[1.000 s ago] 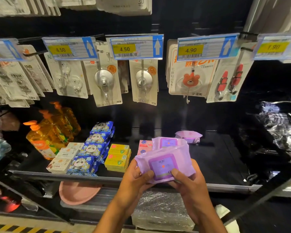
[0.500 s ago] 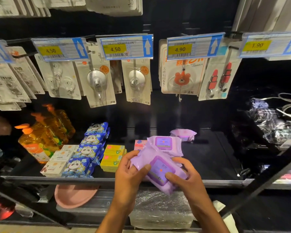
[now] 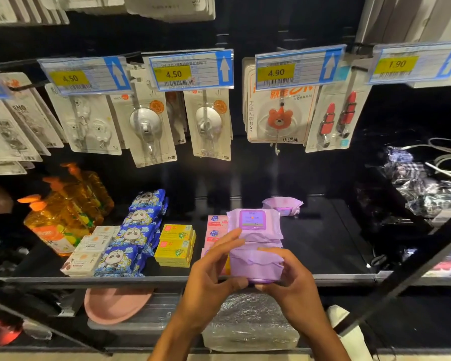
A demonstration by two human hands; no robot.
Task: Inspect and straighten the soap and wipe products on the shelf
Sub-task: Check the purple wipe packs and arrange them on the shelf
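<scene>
Since a moment ago we have turned the purple wipe pack (image 3: 255, 267) label-down; left hand (image 3: 208, 280) and right hand (image 3: 294, 287) both clasp it at the shelf (image 3: 167, 278) lip; inspection looks finished; next, we judge, comes setting it squarely before the stacked pack (image 3: 253, 225).

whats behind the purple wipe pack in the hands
Behind the held wipe pack sits a second purple pack, and a third further back. Any packs under the second are hidden.
</scene>
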